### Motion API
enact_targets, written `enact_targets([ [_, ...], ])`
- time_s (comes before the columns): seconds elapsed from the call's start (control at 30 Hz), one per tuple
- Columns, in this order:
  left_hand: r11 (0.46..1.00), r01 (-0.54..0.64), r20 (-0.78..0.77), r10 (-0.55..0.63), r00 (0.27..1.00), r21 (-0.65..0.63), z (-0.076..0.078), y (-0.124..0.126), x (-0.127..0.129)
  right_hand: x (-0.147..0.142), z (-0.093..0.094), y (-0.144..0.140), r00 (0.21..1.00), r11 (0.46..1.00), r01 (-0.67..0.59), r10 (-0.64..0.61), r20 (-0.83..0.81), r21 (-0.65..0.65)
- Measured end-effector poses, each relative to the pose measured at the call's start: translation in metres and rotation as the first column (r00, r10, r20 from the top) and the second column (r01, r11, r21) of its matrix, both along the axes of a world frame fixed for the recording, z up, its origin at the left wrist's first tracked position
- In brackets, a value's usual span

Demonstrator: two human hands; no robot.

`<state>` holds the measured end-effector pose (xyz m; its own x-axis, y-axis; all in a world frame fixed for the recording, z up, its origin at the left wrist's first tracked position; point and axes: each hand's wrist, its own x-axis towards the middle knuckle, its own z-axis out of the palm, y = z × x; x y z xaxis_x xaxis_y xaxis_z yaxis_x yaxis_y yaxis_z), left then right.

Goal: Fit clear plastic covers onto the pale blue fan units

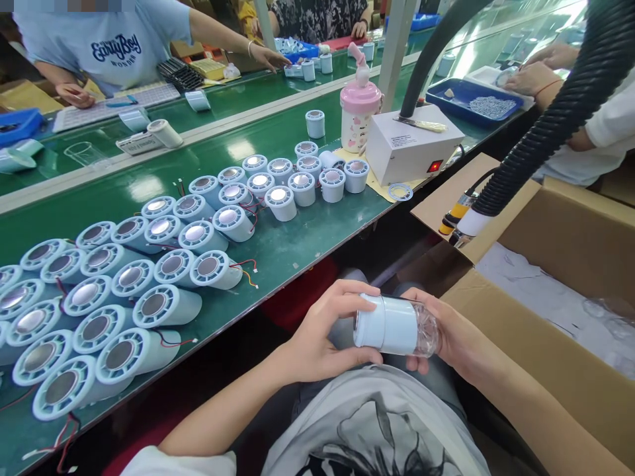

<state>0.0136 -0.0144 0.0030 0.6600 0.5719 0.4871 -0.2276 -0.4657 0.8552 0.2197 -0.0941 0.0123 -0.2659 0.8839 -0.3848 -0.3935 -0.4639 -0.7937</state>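
We read "EarlyBoy" in dark script on the light-blue cotton T-shirt (112, 49) at 11 o'clock | print on the white rectangular metal box (404, 140) at 1 o'clock too small for us

The pale blue cylinder (385, 324) looks like smooth matt plastic, its right end capped in clear, glossy plastic. At ten o'clock from it, the cylinders on the belt (124, 291) carry shiny mirror-like metal discs in matt plastic rims. The belt surface (297, 244) is glossy green, reflecting the lights. At two o'clock, the hose (560, 112) is ribbed black plastic; the carton (585, 244) is matt brown cardboard, rough at its edges.
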Motion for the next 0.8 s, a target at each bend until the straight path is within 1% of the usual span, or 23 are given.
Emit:
enact_targets([
  [0.1,0.999,-0.009,-0.02,0.01,1.0,0.042,0.0,0.001,-0.001,-0.001,-0.001,0.001,1.0,1.0,0.005,-0.005,0.017,0.004],
  [0.2,0.995,0.039,-0.017,-0.037,0.999,0.09,0.001,0.0,-0.002,0.0,-0.003,0.0,1.0,1.0,0.006,-0.007,0.02,0.021],
  [0.27,0.994,0.08,-0.003,-0.08,0.997,0.073,0.001,0.0,-0.002,0.002,-0.003,-0.001,0.999,0.999,0.021,-0.024,0.048,0.05],
  [0.33,0.993,0.117,0.032,-0.117,0.993,0.001,-0.001,0.0,-0.004,0.004,-0.003,-0.003,0.991,0.993,0.034,-0.048,0.125,0.114],
  [0.4,0.974,0.146,0.031,-0.142,0.989,-0.172,-0.001,0.001,-0.007,0.005,-0.001,-0.006,0.976,0.979,-0.006,-0.039,0.214,0.206],
  [0.47,0.914,0.137,-0.04,-0.164,0.986,-0.381,0.001,0.002,-0.009,0.004,-0.001,-0.009,0.951,0.948,-0.072,-0.029,0.307,0.31],
  [0.5,0.879,0.124,-0.086,-0.184,0.979,-0.461,0.003,0.002,-0.01,0.004,-0.002,-0.01,0.933,0.927,-0.094,-0.045,0.356,0.362],
  [0.53,0.851,0.114,-0.132,-0.209,0.969,-0.513,0.005,0.002,-0.011,0.004,-0.004,-0.011,0.909,0.904,-0.108,-0.078,0.41,0.413],
  [0.6,0.825,0.109,-0.182,-0.249,0.951,-0.555,0.008,0.003,-0.011,0.004,-0.007,-0.013,0.847,0.85,-0.14,-0.163,0.506,0.508],
  [0.67,0.823,0.116,-0.192,-0.263,0.945,-0.557,0.009,0.003,-0.011,0.007,-0.01,-0.014,0.792,0.802,-0.196,-0.21,0.573,0.564],
  [0.73,0.838,0.105,-0.198,-0.245,0.949,-0.536,0.01,0.003,-0.01,0.009,-0.012,-0.015,0.764,0.776,-0.239,-0.22,0.606,0.583],
  [0.8,0.866,0.095,-0.216,-0.227,0.95,-0.491,0.011,0.003,-0.01,0.011,-0.011,-0.016,0.765,0.772,-0.24,-0.223,0.604,0.588],
])
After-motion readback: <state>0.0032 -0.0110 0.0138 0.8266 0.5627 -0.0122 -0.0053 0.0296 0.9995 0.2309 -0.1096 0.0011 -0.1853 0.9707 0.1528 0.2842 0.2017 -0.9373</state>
